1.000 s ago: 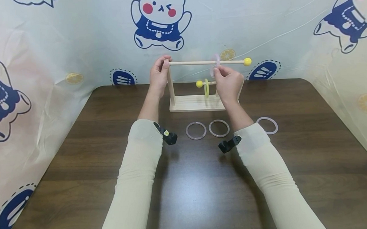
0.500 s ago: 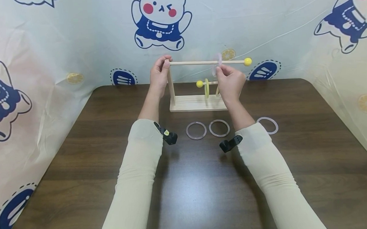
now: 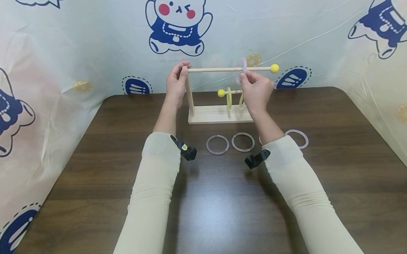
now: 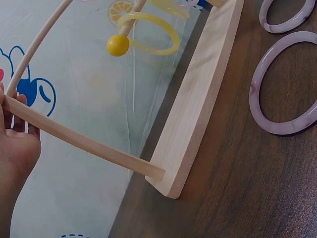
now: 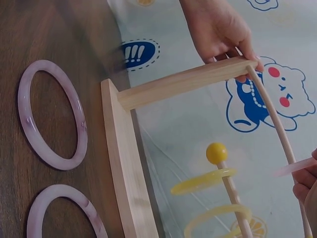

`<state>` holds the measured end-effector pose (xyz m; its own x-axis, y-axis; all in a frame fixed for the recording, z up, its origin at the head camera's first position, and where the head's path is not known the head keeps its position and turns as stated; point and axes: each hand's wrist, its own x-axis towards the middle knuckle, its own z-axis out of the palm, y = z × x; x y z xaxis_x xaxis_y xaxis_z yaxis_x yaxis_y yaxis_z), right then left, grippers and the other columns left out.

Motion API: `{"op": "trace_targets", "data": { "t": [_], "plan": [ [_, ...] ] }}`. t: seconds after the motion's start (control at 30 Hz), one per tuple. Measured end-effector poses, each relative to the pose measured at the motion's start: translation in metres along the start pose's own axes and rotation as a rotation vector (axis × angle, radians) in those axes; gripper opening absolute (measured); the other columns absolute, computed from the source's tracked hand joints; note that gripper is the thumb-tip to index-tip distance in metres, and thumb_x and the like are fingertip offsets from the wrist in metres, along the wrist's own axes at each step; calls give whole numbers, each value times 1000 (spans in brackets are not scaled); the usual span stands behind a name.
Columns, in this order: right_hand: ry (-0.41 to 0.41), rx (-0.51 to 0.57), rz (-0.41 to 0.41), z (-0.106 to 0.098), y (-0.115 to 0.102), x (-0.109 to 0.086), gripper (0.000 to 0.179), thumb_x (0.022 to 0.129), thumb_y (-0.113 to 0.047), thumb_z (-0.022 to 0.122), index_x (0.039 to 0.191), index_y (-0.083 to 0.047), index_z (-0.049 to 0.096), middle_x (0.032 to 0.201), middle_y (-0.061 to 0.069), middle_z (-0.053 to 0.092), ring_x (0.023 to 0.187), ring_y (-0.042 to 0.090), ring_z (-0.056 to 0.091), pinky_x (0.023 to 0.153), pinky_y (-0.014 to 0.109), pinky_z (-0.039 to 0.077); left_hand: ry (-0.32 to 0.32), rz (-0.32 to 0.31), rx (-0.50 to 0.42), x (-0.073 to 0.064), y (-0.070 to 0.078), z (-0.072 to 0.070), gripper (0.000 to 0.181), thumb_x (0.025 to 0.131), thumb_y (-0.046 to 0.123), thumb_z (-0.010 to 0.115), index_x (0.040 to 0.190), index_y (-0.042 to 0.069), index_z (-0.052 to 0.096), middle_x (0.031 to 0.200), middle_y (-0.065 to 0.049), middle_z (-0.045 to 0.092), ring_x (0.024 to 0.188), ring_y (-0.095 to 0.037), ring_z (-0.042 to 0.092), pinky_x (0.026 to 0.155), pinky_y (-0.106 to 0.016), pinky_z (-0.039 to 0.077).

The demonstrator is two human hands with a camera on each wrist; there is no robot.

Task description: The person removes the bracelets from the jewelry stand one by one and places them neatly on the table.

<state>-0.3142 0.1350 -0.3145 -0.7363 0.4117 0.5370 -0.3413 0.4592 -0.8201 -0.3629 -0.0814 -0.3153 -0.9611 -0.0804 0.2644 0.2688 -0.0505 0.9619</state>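
Observation:
At the left end of a wooden bangle stand (image 3: pixel 220 115), my left hand (image 3: pixel 176 85) grips the top of the upright post (image 4: pixel 79 133), where the upper rod (image 3: pixel 211 70) meets it. My right hand (image 3: pixel 257 91) pinches a pale pink-lilac bangle (image 3: pixel 244 62) by its lower edge. That bangle hangs around the upper rod, nearer the end with the yellow ball (image 3: pixel 274 68). On the shorter lower rod, which ends in another yellow ball (image 5: pixel 216 153), hang two yellow bangles, the front yellow bangle (image 5: pixel 198 182) being closest to the ball. My right hand hides part of the stand's right side.
Lilac bangles lie flat on the dark wood table (image 3: pixel 206 201) before the stand: a left bangle (image 3: pixel 218 154), a middle bangle (image 3: pixel 243 151) and a right bangle (image 3: pixel 293 131). One more edge shows beside my right wrist. A printed cloth (image 3: pixel 113 40) stands behind.
My right hand and the pinched bangle have shifted slightly right along the upper rod, toward its yellow ball. The left hand has stayed in place on the post.

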Motion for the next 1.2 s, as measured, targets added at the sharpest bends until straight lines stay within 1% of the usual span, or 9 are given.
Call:
{"op": "trace_targets", "data": {
  "t": [0.2,0.33,0.5,0.7,0.93,1.07,1.2],
  "plan": [
    [13,-18,-16,-1,1,1,15,84,-14,68,91,-2,73,88,9,70,76,10,66,66,18,49,3,-11,7,0,1,0,28,94,25,49,116,10,58,120,-2,57,112,-12,48,92,-21,36],
    [25,-32,-28,-2,2,2,15,84,-14,68,91,-2,73,88,9,70,76,11,66,66,18,49,6,-4,4,0,0,0,28,95,24,49,116,9,58,120,-3,58,111,-12,48,91,-21,36],
    [35,-28,-15,-3,3,2,15,84,-14,69,92,-2,73,88,10,70,76,12,66,67,18,49,10,-3,-8,0,1,0,27,95,22,49,116,8,58,119,-4,58,110,-14,49,90,-21,37],
    [53,-19,1,-5,5,3,15,83,-13,69,92,-2,73,88,10,70,76,11,66,66,18,49,5,-7,15,-1,1,0,28,95,23,48,117,9,58,119,-3,58,111,-13,48,92,-23,36],
    [75,-48,-23,-8,7,5,15,83,-13,69,91,-2,73,86,10,70,75,14,67,65,19,49,6,-16,25,-1,1,0,29,94,26,49,117,11,58,120,-1,57,112,-12,48,93,-22,36],
    [71,-61,-7,-9,8,6,16,84,-16,68,92,-3,73,88,9,70,75,12,66,66,18,49,3,-20,18,0,0,0,30,94,27,49,117,12,58,120,0,58,112,-12,47,92,-22,36],
    [76,-57,8,-10,8,7,15,84,-15,69,92,-3,73,88,9,70,75,11,66,66,19,49,0,-17,2,1,0,0,29,94,26,50,117,11,58,120,-1,58,112,-13,47,92,-22,36]
  ]
}}
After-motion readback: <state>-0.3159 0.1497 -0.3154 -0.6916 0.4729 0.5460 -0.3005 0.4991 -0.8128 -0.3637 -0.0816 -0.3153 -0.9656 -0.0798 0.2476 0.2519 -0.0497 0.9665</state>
